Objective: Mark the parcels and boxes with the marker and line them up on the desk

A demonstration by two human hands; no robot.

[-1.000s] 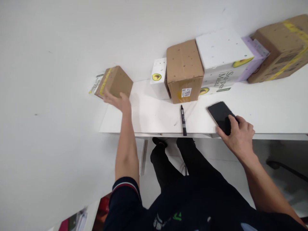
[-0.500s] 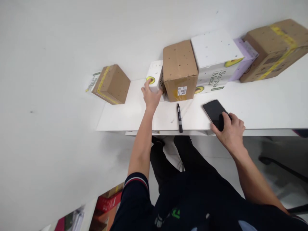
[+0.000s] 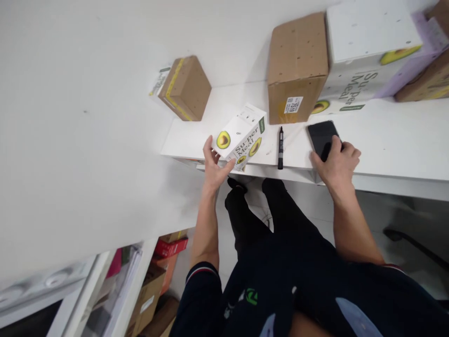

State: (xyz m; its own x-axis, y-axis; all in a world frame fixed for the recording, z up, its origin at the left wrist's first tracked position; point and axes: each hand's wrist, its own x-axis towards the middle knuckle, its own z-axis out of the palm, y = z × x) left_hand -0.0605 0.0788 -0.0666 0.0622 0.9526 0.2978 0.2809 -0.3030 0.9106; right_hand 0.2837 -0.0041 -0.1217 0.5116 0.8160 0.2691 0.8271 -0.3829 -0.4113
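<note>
My left hand [image 3: 216, 166] grips the near end of a small white Su-per Meal box [image 3: 242, 133] with avocado pictures, thumb on one side and fingers on the other. The box lies slanted near the table's front edge. My right hand [image 3: 337, 164] is closed round the near end of a black smartphone [image 3: 321, 135], which lies on the white table [image 3: 393, 145]. Between the two hands a black marker pen [image 3: 280, 150] lies with its tip pointing at the wall.
A brown carton with a 7519 label [image 3: 298, 65] stands by the wall, beside a large white avocado box [image 3: 372, 32] and a purple box [image 3: 403, 75]. Another brown carton [image 3: 189, 89] stands at the far left. Shelves [image 3: 140, 271] with boxes lie at lower left.
My left hand has moved from the left brown carton to the small white box, taken hold of it and drawn it away from the labelled carton. My right hand stays on the phone.
</note>
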